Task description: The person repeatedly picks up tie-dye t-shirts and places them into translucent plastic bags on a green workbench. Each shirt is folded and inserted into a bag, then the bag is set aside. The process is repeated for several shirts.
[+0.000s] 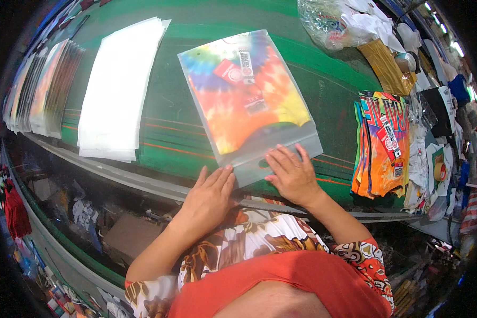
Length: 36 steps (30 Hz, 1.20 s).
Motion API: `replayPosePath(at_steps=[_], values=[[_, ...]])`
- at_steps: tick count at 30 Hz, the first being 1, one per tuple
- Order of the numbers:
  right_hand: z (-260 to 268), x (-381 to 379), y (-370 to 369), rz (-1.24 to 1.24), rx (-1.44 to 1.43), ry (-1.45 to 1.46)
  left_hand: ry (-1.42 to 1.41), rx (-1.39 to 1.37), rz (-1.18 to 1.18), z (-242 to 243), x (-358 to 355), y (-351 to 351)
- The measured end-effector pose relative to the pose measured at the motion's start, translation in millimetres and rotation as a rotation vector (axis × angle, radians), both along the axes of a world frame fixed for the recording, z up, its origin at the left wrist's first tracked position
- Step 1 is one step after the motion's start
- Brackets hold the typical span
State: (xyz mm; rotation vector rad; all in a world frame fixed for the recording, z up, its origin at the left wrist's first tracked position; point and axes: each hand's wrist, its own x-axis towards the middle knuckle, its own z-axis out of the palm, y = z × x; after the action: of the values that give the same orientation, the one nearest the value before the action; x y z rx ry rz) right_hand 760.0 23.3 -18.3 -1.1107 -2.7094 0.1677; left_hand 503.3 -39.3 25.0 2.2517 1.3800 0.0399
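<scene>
A frosted clear plastic zip bag (276, 143) lies flat on the green table in front of me. Inside it is a folded tie-dye garment (222, 127) in orange, yellow and blue, with a red hang tag (228, 72) showing through. The bag's near end is a bare strip with a seal line and an oval hole. My left hand (210, 194) rests its fingertips at the left end of this strip; its thumb is hidden. My right hand (294, 173) lies over the strip near the hole, fingers bent and slightly spread.
Left of the bag lies a stack of white plastic bags (111, 91). Filled bags (49, 91) lie overlapped at the far left. Folded tie-dye garments (383, 155) with tags sit at right. Beyond them are crumpled plastic (322, 24), brown packaging (381, 67) and a tape roll (440, 171).
</scene>
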Motion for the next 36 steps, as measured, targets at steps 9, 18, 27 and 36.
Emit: replayPosePath(at_steps=[9,18,27,36], values=[[-9,73,34,-0.336,0.152,-0.058,0.020,-0.013,-0.019,6,-1,4],[3,66,54,-0.457,0.021,0.189,-0.410,-0.410,0.349,9,-27,31],[-16,26,150,-0.648,-0.396,0.648,-1.074,-0.097,1.103,-51,-14,89],[17,54,158,-0.481,-1.146,0.862,-1.117,-0.263,1.177,-37,-11,96]])
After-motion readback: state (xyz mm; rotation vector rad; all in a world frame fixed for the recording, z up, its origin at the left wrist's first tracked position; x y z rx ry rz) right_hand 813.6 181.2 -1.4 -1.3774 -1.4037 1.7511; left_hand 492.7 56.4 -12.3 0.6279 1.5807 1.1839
